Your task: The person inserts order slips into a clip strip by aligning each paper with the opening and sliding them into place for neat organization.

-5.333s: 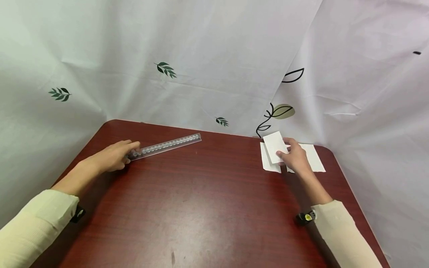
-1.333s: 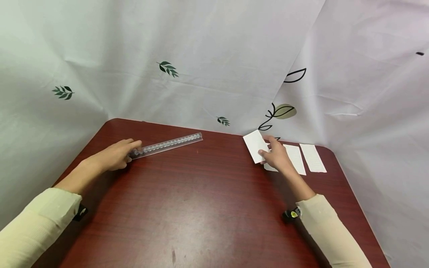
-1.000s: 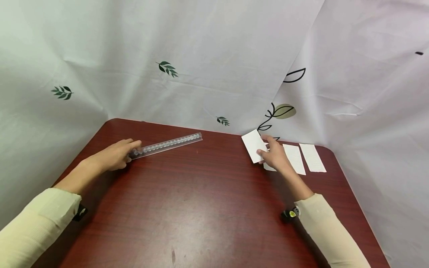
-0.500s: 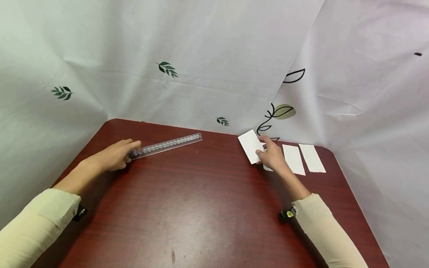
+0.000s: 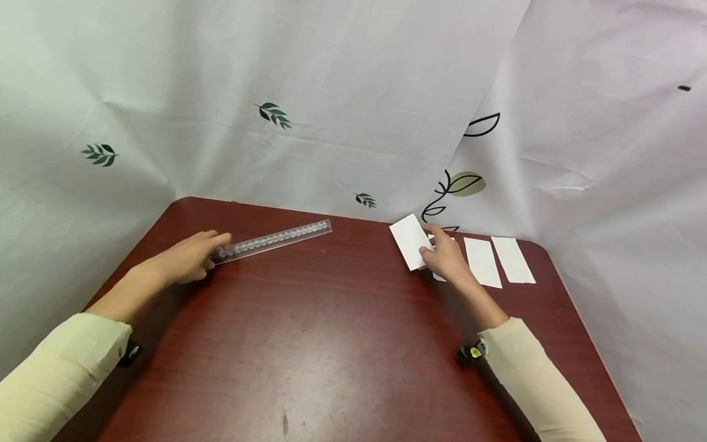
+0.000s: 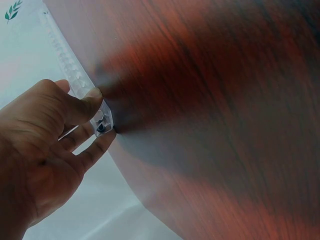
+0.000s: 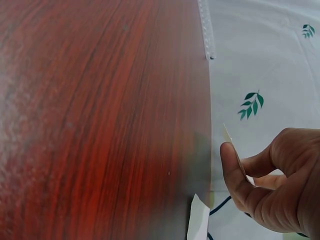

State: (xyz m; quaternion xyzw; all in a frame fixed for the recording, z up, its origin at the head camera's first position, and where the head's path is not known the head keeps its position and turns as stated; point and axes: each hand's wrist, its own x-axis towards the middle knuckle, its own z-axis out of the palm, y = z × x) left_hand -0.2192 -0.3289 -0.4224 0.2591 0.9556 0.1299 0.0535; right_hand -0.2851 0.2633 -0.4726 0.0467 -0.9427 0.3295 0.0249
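Near the table's back left, my left hand grips the near end of a long clear plastic strip with a row of round clear pieces along it. In the left wrist view, thumb and fingers pinch that end of the strip. At the back right, my right hand pinches a white paper piece between thumb and fingers, tilted above the table. Seen edge-on in the right wrist view, this white paper piece looks thin. Partly behind my right hand lies another white paper slip.
Two more white slips, a middle slip and a right slip, lie flat at the back right of the reddish-brown table. A pale leaf-printed curtain hangs along the table's back and sides.
My right hand has moved left with the white paper piece, away from the slips, slowing in the last second. My left hand and the clear strip have stayed in place.
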